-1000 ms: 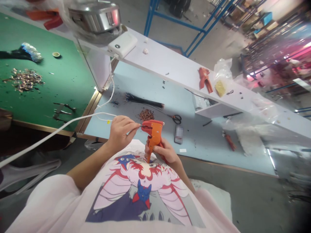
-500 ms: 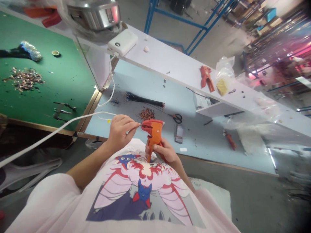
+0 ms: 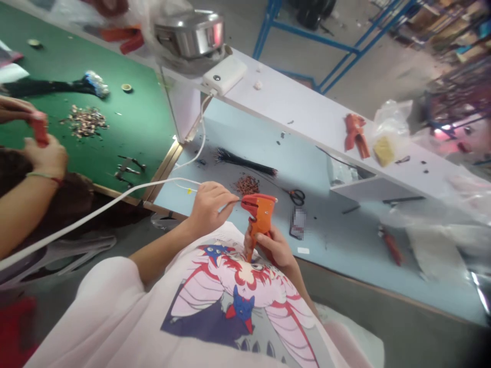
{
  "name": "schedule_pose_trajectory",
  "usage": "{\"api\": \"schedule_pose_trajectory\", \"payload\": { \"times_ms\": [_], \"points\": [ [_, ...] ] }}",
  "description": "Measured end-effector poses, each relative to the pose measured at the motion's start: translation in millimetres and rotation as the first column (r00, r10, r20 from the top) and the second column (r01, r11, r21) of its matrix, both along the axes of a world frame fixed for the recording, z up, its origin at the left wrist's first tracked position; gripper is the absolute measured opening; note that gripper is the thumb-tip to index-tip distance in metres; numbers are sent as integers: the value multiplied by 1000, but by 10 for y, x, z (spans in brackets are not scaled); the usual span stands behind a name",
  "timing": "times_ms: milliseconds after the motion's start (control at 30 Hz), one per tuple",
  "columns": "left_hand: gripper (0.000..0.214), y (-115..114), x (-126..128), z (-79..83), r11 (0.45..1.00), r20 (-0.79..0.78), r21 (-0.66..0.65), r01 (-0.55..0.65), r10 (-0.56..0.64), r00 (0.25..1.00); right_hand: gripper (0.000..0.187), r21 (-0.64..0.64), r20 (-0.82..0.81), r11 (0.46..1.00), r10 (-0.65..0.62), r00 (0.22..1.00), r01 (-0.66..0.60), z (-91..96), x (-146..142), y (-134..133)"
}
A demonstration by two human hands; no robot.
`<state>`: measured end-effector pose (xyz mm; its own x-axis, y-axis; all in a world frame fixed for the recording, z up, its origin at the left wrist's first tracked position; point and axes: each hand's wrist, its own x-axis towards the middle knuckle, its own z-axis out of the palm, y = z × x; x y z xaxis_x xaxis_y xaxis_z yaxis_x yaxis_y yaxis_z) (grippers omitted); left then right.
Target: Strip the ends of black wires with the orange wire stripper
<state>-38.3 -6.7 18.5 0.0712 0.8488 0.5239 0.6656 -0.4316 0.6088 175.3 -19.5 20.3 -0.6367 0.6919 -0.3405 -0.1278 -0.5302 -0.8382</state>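
My right hand grips the handles of an orange wire stripper, held upright in front of my chest with its jaws to the left. My left hand pinches a thin wire and holds its end in the stripper's jaws. A bundle of black wires and a small heap of reddish stripped bits lie on the pale blue table just beyond my hands.
Scissors, a red tool and plastic bags lie on the blue table. A white shelf carries a power bank, a metal pot and another orange stripper. A co-worker's hands work at the green table on the left.
The camera has swung left, so everything sits further right in view and a co-worker's hands now show at the left. My hands keep the same grip on wire and stripper.
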Motion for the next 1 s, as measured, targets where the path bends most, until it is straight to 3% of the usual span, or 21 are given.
{"api": "schedule_pose_trajectory", "payload": {
  "times_ms": [633,1000],
  "points": [
    [15,-25,-14,-25,999,-2,-36,4,-4,1000,21,-3,54,1000,13,998,-13,47,-55,-2],
    [14,-25,-34,-22,999,-7,-32,0,-1,1000,21,40,20,998,45,999,-46,-74,-85,1]
  ]
}}
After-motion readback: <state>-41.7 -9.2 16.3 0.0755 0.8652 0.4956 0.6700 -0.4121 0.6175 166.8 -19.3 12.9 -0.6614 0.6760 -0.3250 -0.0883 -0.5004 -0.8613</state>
